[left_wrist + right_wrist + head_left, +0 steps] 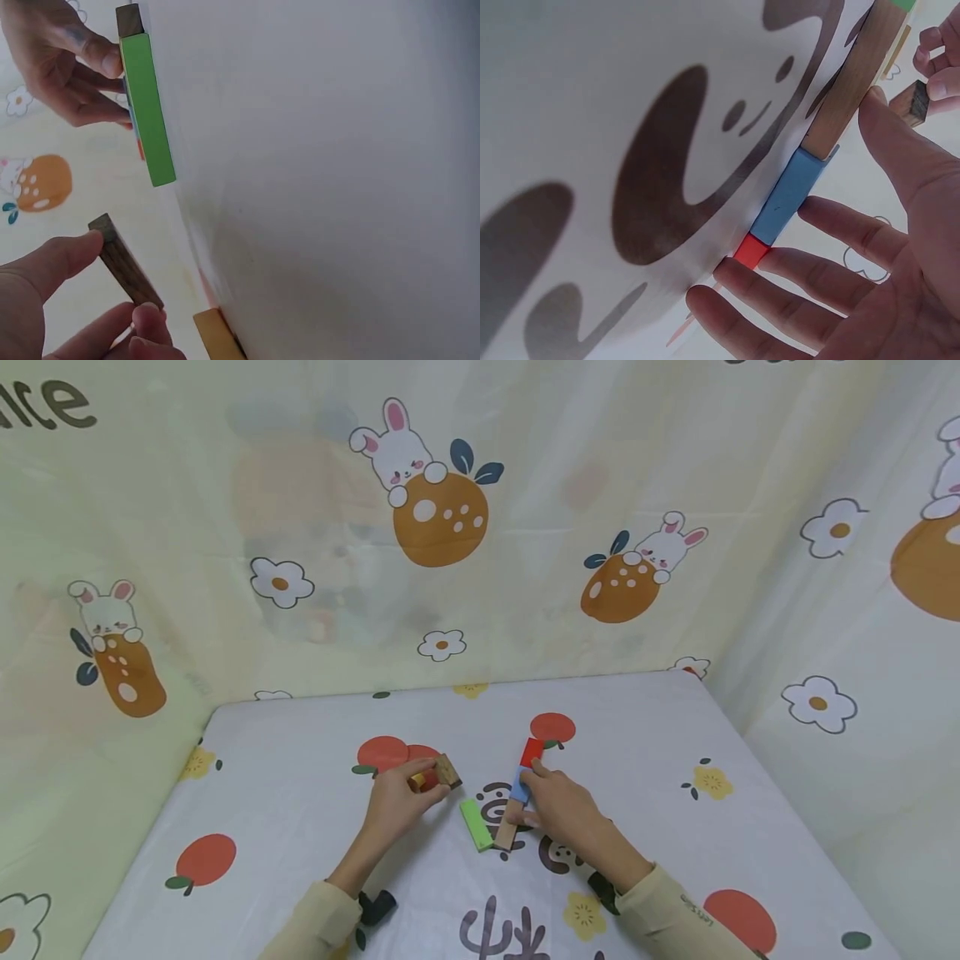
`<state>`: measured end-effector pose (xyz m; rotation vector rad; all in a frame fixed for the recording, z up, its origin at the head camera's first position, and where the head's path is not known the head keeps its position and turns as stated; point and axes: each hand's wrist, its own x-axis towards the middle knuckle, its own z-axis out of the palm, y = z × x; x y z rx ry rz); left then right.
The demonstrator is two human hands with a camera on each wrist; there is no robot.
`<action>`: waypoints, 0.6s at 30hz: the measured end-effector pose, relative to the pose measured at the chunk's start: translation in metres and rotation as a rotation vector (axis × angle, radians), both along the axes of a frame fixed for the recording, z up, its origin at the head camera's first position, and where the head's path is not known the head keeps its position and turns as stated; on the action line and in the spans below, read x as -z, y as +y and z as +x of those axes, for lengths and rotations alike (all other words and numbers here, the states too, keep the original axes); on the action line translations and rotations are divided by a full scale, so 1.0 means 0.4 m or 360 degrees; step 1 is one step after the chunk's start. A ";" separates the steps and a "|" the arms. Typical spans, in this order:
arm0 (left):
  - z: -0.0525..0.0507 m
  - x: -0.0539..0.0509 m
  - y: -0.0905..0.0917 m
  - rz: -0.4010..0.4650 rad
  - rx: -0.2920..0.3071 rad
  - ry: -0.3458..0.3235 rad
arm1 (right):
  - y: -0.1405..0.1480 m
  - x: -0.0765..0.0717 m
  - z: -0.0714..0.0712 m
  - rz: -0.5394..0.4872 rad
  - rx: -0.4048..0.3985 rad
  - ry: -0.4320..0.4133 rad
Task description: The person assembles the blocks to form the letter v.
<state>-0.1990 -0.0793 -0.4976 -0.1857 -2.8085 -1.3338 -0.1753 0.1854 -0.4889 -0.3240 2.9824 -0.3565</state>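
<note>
My left hand [397, 797] pinches a dark brown wooden block [127, 264] between thumb and fingers, above the table. Under that hand lies a yellow block [417, 782], partly hidden. A red block [532, 749], a blue block [517, 788] and a light brown block [506, 830] lie end to end in a line. Beside the near end of the light brown one, a green block [476, 825] lies at an angle. My right hand [566, 807] rests along the line, its thumb at the light brown block and its extended fingers touching the blue and red ones.
A white tablecloth [300, 810] printed with fruit, flowers and dark figures covers the table. Pale printed curtains [525, 527] hang behind it and at both sides. Dark straps [377, 907] show near the wrists.
</note>
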 end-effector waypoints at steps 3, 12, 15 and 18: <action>-0.004 0.001 0.006 -0.0020 0.0008 -0.0007 | 0.003 0.004 0.000 0.0009 0.0005 0.0008; -0.014 0.009 0.017 -0.0034 0.0035 -0.0037 | 0.006 0.006 0.001 -0.0040 -0.0003 0.0018; -0.014 0.012 0.018 -0.0053 0.0050 -0.0049 | 0.006 0.006 0.001 -0.0030 -0.0002 0.0019; -0.015 0.014 0.020 -0.0085 0.0069 -0.0060 | 0.006 0.006 0.000 -0.0026 0.0005 0.0018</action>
